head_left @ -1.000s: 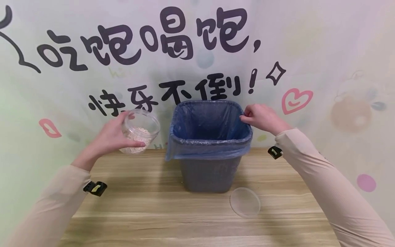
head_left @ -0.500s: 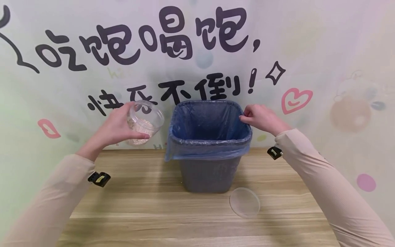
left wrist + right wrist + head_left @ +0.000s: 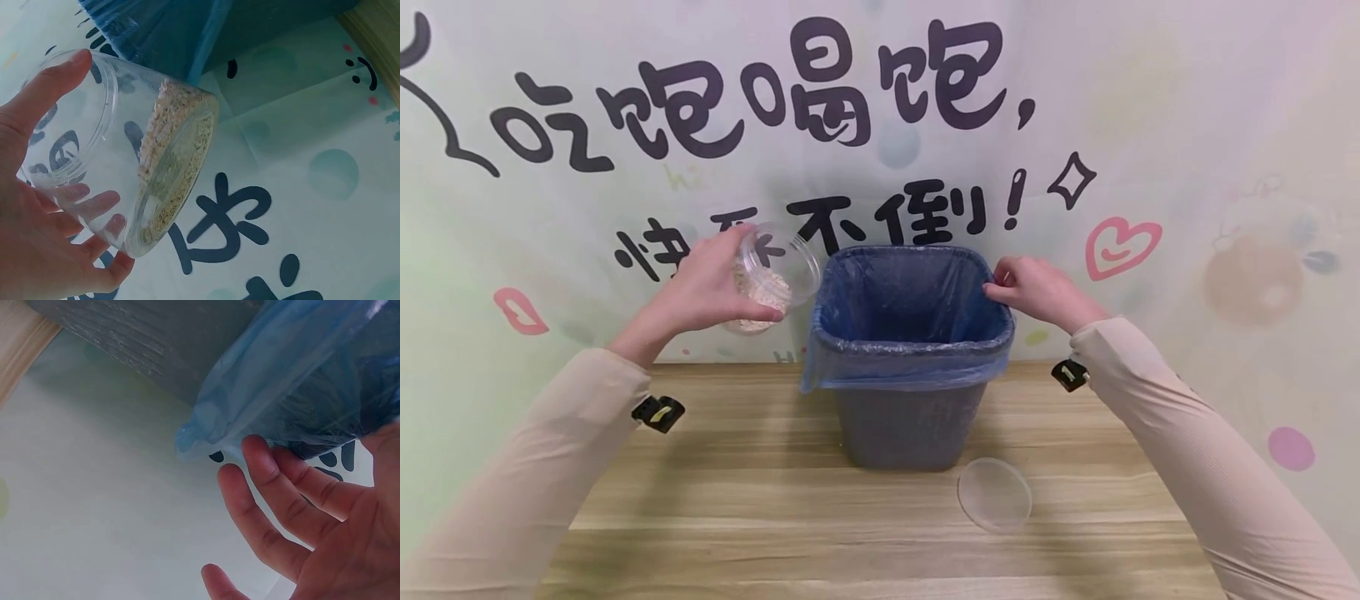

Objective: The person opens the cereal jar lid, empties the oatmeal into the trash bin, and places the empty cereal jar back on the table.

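Note:
A clear round jar [image 3: 778,275] with pale flakes [image 3: 762,302] in its lower part is gripped by my left hand [image 3: 703,283], at the left of the bin's rim. The jar [image 3: 125,144] tilts with its open mouth toward the bin, and the flakes [image 3: 172,119] lie against its base and side. A grey bin [image 3: 910,425] with a blue liner [image 3: 917,367] folded over its rim stands at the centre. My right hand [image 3: 1037,287] holds the rim and liner at the right, between thumb and fingers; in the right wrist view several fingers [image 3: 281,506] stretch beside the liner [image 3: 269,387].
A clear round lid [image 3: 995,495] lies on the wooden table [image 3: 775,517], in front and to the right of the bin. Behind the bin hangs a pale cloth [image 3: 1187,100] with black lettering and coloured shapes.
My left hand has carried the jar up and to the right, closer to the bin's left edge, and the jar leans further. My right hand has stayed at the rim.

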`<move>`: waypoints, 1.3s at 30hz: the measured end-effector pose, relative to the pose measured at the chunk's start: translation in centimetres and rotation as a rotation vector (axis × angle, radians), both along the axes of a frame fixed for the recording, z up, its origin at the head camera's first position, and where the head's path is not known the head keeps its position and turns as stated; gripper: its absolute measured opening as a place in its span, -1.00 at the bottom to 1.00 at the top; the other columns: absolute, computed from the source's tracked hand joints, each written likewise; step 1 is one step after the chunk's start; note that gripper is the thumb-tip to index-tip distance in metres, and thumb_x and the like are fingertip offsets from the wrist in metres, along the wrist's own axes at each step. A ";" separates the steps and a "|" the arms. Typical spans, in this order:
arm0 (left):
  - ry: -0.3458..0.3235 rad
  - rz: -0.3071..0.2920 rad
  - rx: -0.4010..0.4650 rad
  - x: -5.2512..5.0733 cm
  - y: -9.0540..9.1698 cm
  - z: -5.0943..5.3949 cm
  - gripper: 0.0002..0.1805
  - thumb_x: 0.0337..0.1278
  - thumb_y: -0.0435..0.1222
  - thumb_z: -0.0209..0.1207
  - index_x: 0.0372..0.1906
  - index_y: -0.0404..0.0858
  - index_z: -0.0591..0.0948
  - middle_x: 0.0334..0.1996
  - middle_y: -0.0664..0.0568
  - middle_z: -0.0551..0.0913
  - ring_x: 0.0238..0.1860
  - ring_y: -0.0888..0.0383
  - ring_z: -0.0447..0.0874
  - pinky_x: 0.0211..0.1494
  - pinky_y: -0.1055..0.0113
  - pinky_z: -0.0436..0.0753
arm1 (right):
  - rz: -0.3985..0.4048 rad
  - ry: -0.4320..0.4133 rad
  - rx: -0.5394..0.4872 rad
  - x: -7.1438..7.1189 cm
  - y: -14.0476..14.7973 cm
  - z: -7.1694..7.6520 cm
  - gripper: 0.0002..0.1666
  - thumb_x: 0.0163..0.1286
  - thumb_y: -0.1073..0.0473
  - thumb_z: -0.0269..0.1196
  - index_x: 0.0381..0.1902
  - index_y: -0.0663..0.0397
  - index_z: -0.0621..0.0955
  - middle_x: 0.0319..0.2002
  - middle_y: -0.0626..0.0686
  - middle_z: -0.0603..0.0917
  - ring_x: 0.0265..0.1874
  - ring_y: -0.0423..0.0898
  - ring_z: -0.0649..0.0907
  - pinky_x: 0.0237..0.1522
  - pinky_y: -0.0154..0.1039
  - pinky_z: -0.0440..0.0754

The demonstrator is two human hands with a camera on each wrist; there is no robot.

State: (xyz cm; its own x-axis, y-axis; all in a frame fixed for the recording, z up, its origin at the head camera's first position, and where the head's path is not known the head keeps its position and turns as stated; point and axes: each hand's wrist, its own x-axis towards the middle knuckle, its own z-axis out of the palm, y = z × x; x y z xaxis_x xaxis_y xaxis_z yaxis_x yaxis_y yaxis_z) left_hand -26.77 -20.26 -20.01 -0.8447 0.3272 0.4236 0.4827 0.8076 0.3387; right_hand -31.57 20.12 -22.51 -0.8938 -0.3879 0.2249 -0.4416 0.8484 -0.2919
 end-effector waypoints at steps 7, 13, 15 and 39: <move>0.012 0.024 -0.053 -0.4 1.4 0.7 0.20 -0.50 -0.10 0.59 0.39 -0.37 0.21 0.20 -0.31 0.41 0.10 -0.34 0.27 0.06 -0.26 0.28 | 0.002 -0.005 -0.001 0.2 0.0 0.1 -0.65 0.37 0.09 0.18 -0.17 0.35 0.58 -0.29 0.24 0.68 -0.31 0.11 0.65 -0.21 0.04 0.57; 0.008 0.047 -0.097 -0.8 3.0 1.5 0.22 -0.47 -0.11 0.57 0.42 -0.36 0.16 0.30 -0.29 0.31 0.24 -0.33 0.12 0.13 -0.28 0.16 | -0.002 -0.021 -0.005 0.4 0.0 0.2 -0.64 0.37 0.10 0.17 -0.16 0.37 0.57 -0.28 0.26 0.68 -0.31 0.13 0.65 -0.21 0.05 0.58; 0.005 0.051 -0.115 -1.0 3.5 1.8 0.23 -0.47 -0.12 0.57 0.43 -0.34 0.15 0.32 -0.30 0.28 0.27 -0.32 0.08 0.15 -0.26 0.13 | -0.007 -0.021 0.002 0.4 0.0 0.2 -0.64 0.37 0.10 0.17 -0.16 0.36 0.57 -0.28 0.25 0.68 -0.31 0.12 0.65 -0.22 0.05 0.57; -0.012 0.028 -0.295 -2.5 7.4 3.7 0.20 -0.50 -0.22 0.58 0.42 -0.29 0.16 0.27 -0.32 0.23 0.27 -0.31 0.13 0.26 -0.19 0.03 | -0.033 0.014 0.026 0.2 -0.1 0.1 -0.64 0.36 0.09 0.18 -0.16 0.34 0.61 -0.30 0.22 0.69 -0.33 0.10 0.65 -0.26 0.04 0.58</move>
